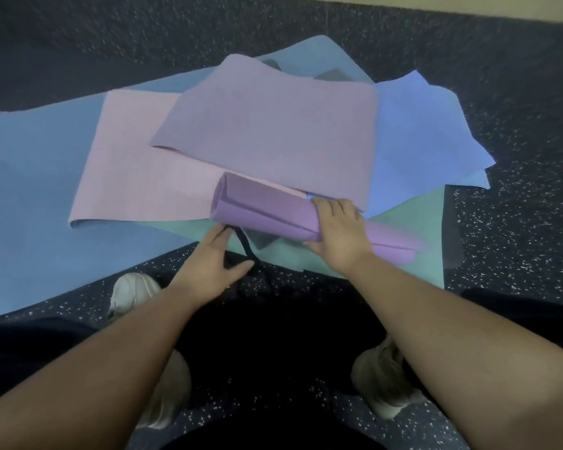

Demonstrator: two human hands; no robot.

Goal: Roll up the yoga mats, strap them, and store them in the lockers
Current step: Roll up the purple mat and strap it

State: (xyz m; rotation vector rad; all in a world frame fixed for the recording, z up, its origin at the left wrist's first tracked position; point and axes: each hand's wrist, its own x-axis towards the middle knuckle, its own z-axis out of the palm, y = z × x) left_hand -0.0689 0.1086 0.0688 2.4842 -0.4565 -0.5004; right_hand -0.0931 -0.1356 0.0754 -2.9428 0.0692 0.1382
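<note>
From the head camera, one purple roll [267,209] lies on the pile of flat mats [273,125] on the floor. The right hand [338,232] clamps over the roll, pinning it. The left hand [221,254], fingers straight, touches a dark strap [246,248] beneath the roll's near edge. I'd judge rolling done for this mat only; strapping is starting, the rest lie unrolled, no lockers visible.

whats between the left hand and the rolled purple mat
In the head view, a dark strap runs between the left hand and the rolled purple mat, lying over the teal mat. The right hand grips the roll.
</note>
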